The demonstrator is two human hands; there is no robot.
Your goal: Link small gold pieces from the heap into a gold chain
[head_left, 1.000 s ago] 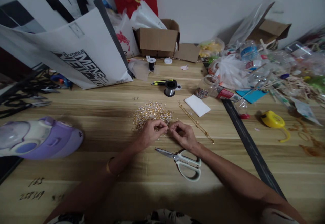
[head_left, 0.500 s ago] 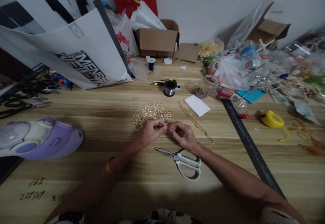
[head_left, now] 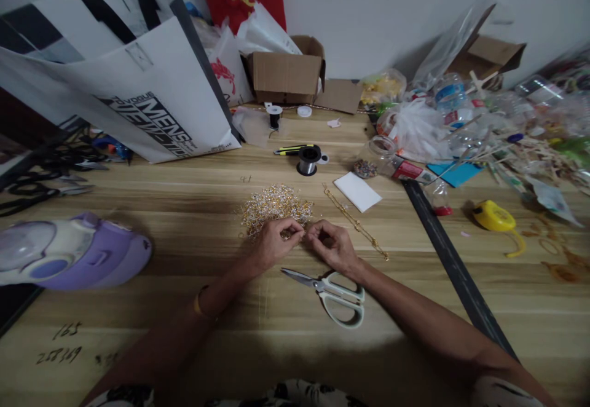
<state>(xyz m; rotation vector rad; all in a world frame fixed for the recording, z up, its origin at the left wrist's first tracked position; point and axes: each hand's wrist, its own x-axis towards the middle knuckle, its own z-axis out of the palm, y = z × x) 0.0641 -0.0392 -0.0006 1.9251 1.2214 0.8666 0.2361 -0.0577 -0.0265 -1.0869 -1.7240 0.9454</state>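
My left hand (head_left: pixel 279 242) is closed in a pinch at the near edge of a pile of small gold and silver beads (head_left: pixel 271 203). Facing it, my right hand (head_left: pixel 332 244) also pinches, its fingertips close to the left ones. Whatever lies between the fingers is too small to make out. Just below my right hand are scissors (head_left: pixel 329 293) with pale green handles, blades pointing left. A gold chain (head_left: pixel 357 222) stretches over the wood to the right of my right hand. Thin pale strands (head_left: pixel 262 302) lie below my left wrist.
Beyond the beads are a wire spool (head_left: pixel 308 160), a yellow cutter knife (head_left: pixel 290 149) and a white pad (head_left: pixel 357 191). A purple bottle (head_left: pixel 96 253) lies left. A yellow tape measure (head_left: pixel 494 216) and cluttered plastic bottles (head_left: pixel 452 96) are right. A large paper bag (head_left: pixel 152 93) stands back left.
My left fingertips have shifted very slightly toward the right hand, still pinched. The right hand and the things on the table look the same.
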